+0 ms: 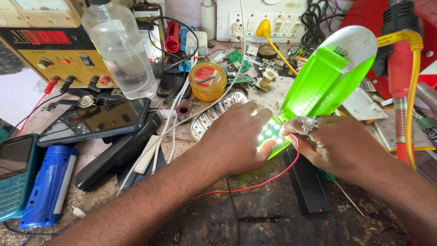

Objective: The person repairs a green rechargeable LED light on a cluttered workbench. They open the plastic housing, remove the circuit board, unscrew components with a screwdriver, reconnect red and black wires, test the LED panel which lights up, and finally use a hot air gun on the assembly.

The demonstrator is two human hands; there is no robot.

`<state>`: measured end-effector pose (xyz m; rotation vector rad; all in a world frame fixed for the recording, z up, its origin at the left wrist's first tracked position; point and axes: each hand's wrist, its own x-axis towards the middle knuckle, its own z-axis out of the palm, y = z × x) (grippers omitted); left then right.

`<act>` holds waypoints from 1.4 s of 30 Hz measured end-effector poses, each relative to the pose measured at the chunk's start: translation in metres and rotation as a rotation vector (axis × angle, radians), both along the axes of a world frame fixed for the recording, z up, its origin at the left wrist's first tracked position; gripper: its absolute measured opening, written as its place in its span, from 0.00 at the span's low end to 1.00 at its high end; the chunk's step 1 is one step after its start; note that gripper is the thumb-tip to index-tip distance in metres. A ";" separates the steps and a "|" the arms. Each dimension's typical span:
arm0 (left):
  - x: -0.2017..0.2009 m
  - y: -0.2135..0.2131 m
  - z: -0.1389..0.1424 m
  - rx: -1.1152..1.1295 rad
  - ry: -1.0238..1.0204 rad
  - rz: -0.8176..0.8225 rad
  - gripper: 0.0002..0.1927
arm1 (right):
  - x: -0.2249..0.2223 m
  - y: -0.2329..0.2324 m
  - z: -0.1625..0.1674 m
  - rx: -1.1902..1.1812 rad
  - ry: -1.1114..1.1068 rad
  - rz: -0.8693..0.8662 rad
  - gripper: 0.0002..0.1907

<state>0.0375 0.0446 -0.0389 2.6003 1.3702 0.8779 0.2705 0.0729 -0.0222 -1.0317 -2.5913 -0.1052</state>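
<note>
Starting at the 9 o'clock edge of the bench, we've got a teal keypad phone [13, 175] and a blue torch [48, 184] lying side by side, with a black smartphone [93, 120] resting just above them on other dark handsets. Up at 10 o'clock sits a yellow bench power supply [48, 45] with a red readout, and a clear plastic bottle [119, 48] stands right beside it. Near 12 o'clock there's a round yellow tin [207, 81] and a scatter of small green circuit boards [236, 57].

Dead centre, our left hand [236, 139] is curled over a lit LED panel [269, 132], fingers folded down on its near edge, with a silver reflector tray [214, 114] poking out just behind the knuckles. A red wire [264, 182] loops under the wrist.

Our right hand [337, 143], wearing a ring, pinches the other side of the same panel with thumb and fingertips closed tight. The panel sits at the base of a bright green lamp housing [325, 79] that tilts up toward 1 o'clock. A black battery block [309, 182] lies under that hand, and a red-and-yellow hot air tool [403, 68] hangs at 3 o'clock.
</note>
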 end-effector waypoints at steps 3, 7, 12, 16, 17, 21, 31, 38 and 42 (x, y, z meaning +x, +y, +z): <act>0.000 -0.001 0.001 0.017 -0.007 0.004 0.22 | 0.000 0.001 0.001 -0.019 0.017 0.004 0.11; 0.000 -0.001 0.001 -0.022 0.003 0.022 0.21 | -0.002 0.000 0.003 -0.031 0.042 0.038 0.12; -0.001 0.002 -0.004 0.094 -0.080 -0.039 0.20 | -0.005 -0.003 0.006 -0.053 -0.044 -0.055 0.15; -0.008 0.014 -0.004 -0.034 -0.057 -0.023 0.09 | -0.006 -0.005 0.009 -0.069 -0.001 -0.003 0.15; -0.010 0.015 -0.004 0.002 -0.068 -0.049 0.12 | -0.006 -0.005 0.010 -0.065 0.003 0.003 0.14; -0.013 0.016 -0.001 -0.010 -0.043 -0.071 0.15 | -0.008 -0.005 0.012 -0.100 -0.009 -0.030 0.15; -0.011 0.012 0.002 -0.025 -0.035 -0.067 0.27 | -0.007 -0.004 0.012 -0.017 0.043 0.043 0.14; -0.009 0.011 0.001 -0.041 -0.036 -0.052 0.26 | -0.007 -0.004 0.011 -0.017 0.047 0.052 0.12; -0.009 0.010 0.001 -0.025 -0.042 -0.055 0.25 | -0.008 -0.005 0.011 -0.014 0.049 0.059 0.12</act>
